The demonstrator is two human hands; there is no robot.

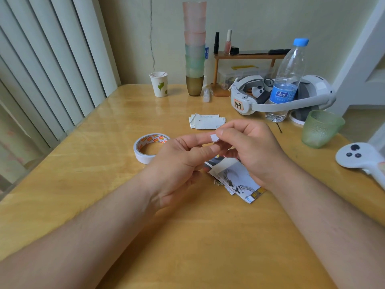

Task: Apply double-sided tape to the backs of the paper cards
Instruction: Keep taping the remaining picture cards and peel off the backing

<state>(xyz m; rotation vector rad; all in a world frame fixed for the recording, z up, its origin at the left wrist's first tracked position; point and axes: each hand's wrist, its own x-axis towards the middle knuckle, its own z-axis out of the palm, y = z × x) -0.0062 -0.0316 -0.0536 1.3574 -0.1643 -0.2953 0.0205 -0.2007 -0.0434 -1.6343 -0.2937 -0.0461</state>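
Mid-frame: left hand [179, 155] and right hand [248, 147] both pinching a tape bit [214, 138]; light, limp, sticky, best held by edges; cards [237, 180] stacked just below; roll [149, 147] left of centre.

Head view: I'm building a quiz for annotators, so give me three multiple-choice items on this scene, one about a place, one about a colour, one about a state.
1. The tape roll lies where?
A. Left of the hands
B. On the shelf
C. Inside the green cup

2. The water bottle has which cap colour?
A. Red
B. Blue
C. White

3. The small tape piece is
A. lying on the table
B. stuck to the roll
C. pinched between both hands

Answers:
1 A, it sits on the table beside the left hand.
2 B, the cap is blue.
3 C, the right hand and the left hand's fingertips meet on it.
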